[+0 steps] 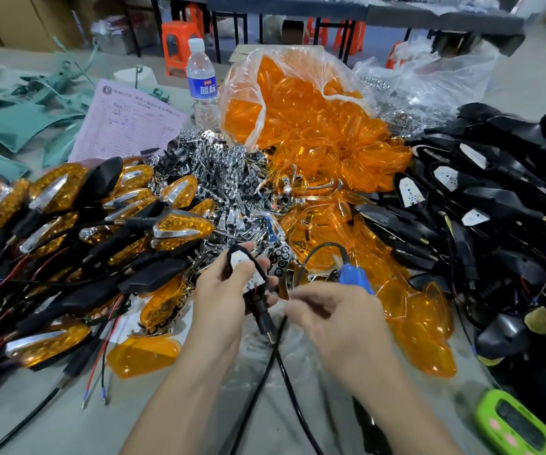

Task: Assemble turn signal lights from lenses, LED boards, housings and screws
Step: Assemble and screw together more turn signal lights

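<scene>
— Black plastic housing (258,305) with a white LED board (252,283) seated in it, low centre, above the table. We log the fingers (266,281) and thumb of the left hand (225,300) clamped round it, board facing up, stem pointing toward us.
— And the right hand (337,316)?
— Just right of the housing, motion-blurred. Its fingers are curled, tips close to the stem. We cannot tell whether they pinch anything.
— What do we have behind it?
— Blue-handled tool (354,275) just past the knuckles. Black cables (276,353) cross on the grey table (68,428) below both hands.
— Further out?
— Heap of chrome reflectors (232,178) straight ahead. Clear bag of orange lenses (314,126) beyond it, with loose ones spilled to the right. Pile of finished amber lights (51,208) on the left, red and black wires trailing. Pile of black housings with boards (494,192) on the right.
— Extras?
— Single orange lens (143,354) lying alone near the left forearm. We also tag a clear water bottle with a blue label (201,83), a pink printed form (127,123) and a bright green device (514,425) at bottom right.
</scene>
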